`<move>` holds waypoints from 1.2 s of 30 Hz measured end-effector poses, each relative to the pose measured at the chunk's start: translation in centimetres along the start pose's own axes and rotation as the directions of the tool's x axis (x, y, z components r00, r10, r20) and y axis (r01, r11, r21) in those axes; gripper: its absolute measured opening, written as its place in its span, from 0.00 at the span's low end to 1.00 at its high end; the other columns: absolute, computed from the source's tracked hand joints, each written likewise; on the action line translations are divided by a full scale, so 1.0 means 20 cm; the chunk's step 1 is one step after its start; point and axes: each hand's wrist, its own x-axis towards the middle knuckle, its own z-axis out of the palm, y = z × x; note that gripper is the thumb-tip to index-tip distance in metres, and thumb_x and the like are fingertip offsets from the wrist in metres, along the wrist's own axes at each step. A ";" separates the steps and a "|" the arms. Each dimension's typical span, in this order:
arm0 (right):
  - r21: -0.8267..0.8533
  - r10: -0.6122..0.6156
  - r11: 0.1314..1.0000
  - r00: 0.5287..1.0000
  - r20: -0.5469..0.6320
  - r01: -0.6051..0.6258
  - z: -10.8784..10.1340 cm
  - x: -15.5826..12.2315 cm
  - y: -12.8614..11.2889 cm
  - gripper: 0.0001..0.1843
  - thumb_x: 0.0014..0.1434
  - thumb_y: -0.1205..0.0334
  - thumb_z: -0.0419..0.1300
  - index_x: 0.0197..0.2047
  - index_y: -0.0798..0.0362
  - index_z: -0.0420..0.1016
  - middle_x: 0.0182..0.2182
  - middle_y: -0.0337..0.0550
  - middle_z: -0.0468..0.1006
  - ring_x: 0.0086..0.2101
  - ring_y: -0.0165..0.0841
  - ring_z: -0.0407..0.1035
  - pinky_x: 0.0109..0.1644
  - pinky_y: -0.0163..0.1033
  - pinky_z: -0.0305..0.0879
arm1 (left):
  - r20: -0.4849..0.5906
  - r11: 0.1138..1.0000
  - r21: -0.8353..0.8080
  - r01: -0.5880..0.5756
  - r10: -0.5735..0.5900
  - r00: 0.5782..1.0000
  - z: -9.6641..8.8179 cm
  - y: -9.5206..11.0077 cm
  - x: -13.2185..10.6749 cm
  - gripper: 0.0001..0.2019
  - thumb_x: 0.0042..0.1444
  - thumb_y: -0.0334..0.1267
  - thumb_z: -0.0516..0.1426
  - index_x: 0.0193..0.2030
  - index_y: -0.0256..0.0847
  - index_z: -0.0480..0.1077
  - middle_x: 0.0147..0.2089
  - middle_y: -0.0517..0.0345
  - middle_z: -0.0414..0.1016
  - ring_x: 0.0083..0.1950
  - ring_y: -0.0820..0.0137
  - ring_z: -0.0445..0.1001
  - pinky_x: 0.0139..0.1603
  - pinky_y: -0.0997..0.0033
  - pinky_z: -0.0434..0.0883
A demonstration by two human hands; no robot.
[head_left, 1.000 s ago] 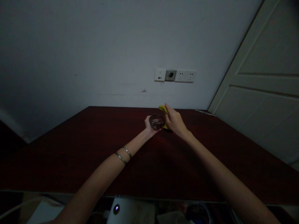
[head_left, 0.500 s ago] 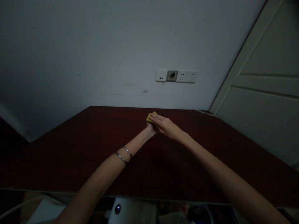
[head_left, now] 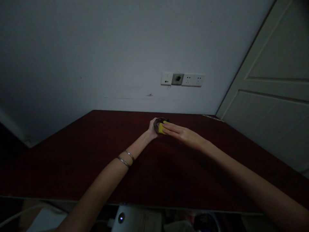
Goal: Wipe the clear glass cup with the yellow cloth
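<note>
My left hand (head_left: pixel 152 129) is wrapped round the left side of a small dark brown, glossy, bowl-like vessel (head_left: pixel 156 125) near the far middle of the table. Its rim faces up and toward me; its exact kind is hard to make out in the dim light. My right hand (head_left: pixel 180 132) comes in from the right, fingers pressing a yellow sponge (head_left: pixel 162 128) against the vessel's near right side. Part of the vessel lies hidden behind the sponge and fingers. Two silver bangles (head_left: pixel 126 158) circle my left forearm.
Under both arms spreads a dark red wooden tabletop (head_left: pixel 96 145), meeting a pale wall (head_left: pixel 116 58). Sockets (head_left: pixel 193 80) sit on the wall; a white panelled door (head_left: pixel 272 74) stands right. Below the front edge are a white device with a lit button (head_left: pixel 137 219) and other items.
My right hand and the sponge have shifted right and slightly down, from over the vessel to its right side. The vessel's rim, covered before, now shows. My left hand has moved slightly left.
</note>
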 end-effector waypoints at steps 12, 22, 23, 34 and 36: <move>-0.120 -0.066 0.991 0.995 -0.073 0.057 -0.01 -0.01 0.01 0.35 0.62 0.76 0.51 0.69 0.47 0.44 0.66 0.49 0.55 0.66 0.38 0.42 0.66 0.53 0.56 | 0.142 0.857 0.438 0.271 -0.364 0.921 -0.04 0.02 0.01 0.26 0.56 0.52 0.43 0.35 0.32 0.71 0.27 0.35 0.77 0.20 0.55 0.74 0.08 0.69 0.61; -0.188 -0.076 0.979 0.997 -0.009 0.073 0.05 0.01 0.09 0.25 0.63 0.76 0.49 0.63 0.59 0.58 0.63 0.57 0.60 0.65 0.42 0.43 0.65 0.52 0.57 | 0.134 0.950 0.294 0.103 -0.148 0.980 -0.04 0.06 -0.02 0.19 0.55 0.48 0.47 0.32 0.34 0.70 0.22 0.46 0.74 0.18 0.57 0.73 0.08 0.69 0.61; -0.193 -0.057 0.980 0.998 -0.012 0.053 0.05 0.00 0.09 0.25 0.63 0.76 0.49 0.63 0.59 0.59 0.63 0.58 0.59 0.65 0.42 0.43 0.65 0.52 0.58 | 0.131 0.953 0.288 0.098 -0.140 0.981 -0.04 0.06 -0.03 0.19 0.55 0.48 0.47 0.32 0.34 0.70 0.22 0.46 0.74 0.17 0.57 0.72 0.07 0.69 0.60; -0.333 0.215 0.913 0.972 -0.095 -0.234 0.13 0.06 -0.11 0.26 0.59 0.80 0.47 0.61 0.70 0.61 0.59 0.71 0.63 0.61 0.51 0.57 0.60 0.52 0.65 | -0.072 0.981 -0.072 -0.183 0.178 0.981 0.02 0.00 -0.02 0.19 0.55 0.46 0.48 0.32 0.33 0.73 0.19 0.53 0.72 0.19 0.66 0.70 0.20 0.71 0.66; -0.350 0.235 0.900 0.965 -0.115 -0.261 0.15 0.08 -0.16 0.26 0.59 0.79 0.47 0.61 0.70 0.60 0.58 0.73 0.64 0.60 0.52 0.58 0.58 0.52 0.66 | -0.135 0.948 -0.171 -0.267 0.246 0.960 0.04 -0.02 0.00 0.18 0.55 0.45 0.48 0.33 0.32 0.73 0.22 0.52 0.74 0.23 0.66 0.73 0.26 0.70 0.69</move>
